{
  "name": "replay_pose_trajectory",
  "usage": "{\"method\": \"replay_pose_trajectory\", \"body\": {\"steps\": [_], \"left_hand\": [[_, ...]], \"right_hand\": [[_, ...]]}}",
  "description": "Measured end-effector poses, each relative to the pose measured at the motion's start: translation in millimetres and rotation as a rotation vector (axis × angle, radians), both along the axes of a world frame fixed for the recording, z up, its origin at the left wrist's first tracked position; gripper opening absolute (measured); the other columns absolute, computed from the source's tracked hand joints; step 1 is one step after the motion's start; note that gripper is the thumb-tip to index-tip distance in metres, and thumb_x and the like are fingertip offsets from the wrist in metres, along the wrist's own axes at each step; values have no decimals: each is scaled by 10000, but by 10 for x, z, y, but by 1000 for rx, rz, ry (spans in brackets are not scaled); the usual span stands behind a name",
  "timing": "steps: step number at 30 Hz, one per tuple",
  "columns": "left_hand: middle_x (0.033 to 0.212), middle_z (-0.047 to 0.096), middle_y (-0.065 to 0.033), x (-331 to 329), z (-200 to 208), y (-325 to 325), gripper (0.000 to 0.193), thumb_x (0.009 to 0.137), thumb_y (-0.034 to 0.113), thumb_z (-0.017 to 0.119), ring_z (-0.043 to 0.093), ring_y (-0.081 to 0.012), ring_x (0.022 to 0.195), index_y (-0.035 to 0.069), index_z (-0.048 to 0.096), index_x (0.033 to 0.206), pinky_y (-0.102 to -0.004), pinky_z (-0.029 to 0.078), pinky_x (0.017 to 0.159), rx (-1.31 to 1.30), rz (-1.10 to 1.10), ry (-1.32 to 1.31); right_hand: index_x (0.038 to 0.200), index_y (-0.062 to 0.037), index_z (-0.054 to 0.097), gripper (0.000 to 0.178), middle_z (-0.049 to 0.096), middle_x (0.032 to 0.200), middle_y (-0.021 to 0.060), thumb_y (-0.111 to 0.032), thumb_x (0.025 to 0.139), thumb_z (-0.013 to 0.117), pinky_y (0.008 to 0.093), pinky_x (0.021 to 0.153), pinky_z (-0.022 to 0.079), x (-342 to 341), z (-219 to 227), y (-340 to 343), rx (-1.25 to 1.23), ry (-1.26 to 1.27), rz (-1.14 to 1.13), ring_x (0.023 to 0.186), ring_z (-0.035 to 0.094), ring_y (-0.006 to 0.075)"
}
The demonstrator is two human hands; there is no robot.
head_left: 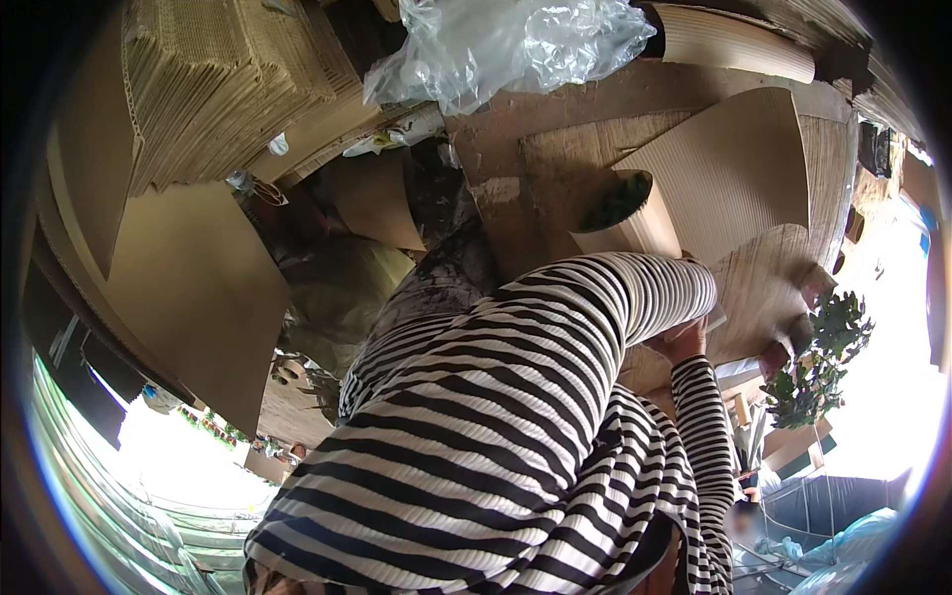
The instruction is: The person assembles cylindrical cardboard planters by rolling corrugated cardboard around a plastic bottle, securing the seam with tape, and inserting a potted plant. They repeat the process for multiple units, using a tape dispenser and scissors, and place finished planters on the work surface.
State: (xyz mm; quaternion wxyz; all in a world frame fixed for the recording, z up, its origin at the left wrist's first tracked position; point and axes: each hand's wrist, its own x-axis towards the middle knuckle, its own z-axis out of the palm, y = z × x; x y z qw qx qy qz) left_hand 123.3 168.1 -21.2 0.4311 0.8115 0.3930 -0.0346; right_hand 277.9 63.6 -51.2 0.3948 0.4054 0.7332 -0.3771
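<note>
A sheet of corrugated cardboard (739,164) lies on the wooden table (555,149), its near edge curled into a roll (645,230). Dark green leaves (620,200) show inside the roll's open end. My left arm, in a black-and-white striped sleeve, stretches across the view to the near side of the roll; the hand itself is hidden. Just below that sleeve's end is my right hand (684,342), seen only in part. Its fingers are covered, so what it holds cannot be made out.
Crumpled clear plastic (526,45) lies on the table's far edge. Stacked cardboard sheets (218,84) stand at the far left, with a large flat cardboard piece (188,288) nearer. A leafy branch (823,357) sticks out at the right. Teal plastic sheeting (109,496) hangs at the lower left.
</note>
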Motion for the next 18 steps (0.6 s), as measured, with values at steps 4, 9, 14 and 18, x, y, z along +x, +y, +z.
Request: {"method": "replay_pose_trajectory", "body": {"steps": [4,9,14,18], "left_hand": [[1315,664,-125,12,-91,-401,501,901,442,613,625,-365,1187,104,702,1260,-686,463,882,-29,-73,9],[1316,665,-120,-85,-276,-552,487,922,434,594,624,-369,1189,106,701,1266,-710,459,874,-72,-5,61],[1317,666,-115,-23,-410,-768,474,942,427,576,623,-373,1191,108,699,1271,-733,455,866,-100,-20,100],[1363,638,-90,109,-773,-659,456,995,398,514,583,-363,1245,123,663,1327,-756,405,916,-145,131,146]], "right_hand": [[1587,-237,264,1153,275,1636,59,-852,679,618,512,1250,73,-288,209,-308,181,-250,279,1519,175,303],[1579,-200,255,1196,293,1616,83,-787,642,712,499,1257,96,-358,215,-282,371,-154,347,1508,208,259],[1566,-150,224,1261,291,1602,98,-726,598,790,479,1262,103,-381,253,-531,549,-105,388,1501,212,277],[1573,-103,92,1369,254,1608,124,-603,572,882,469,1257,150,-446,195,-464,569,-19,262,1492,219,299]]}}
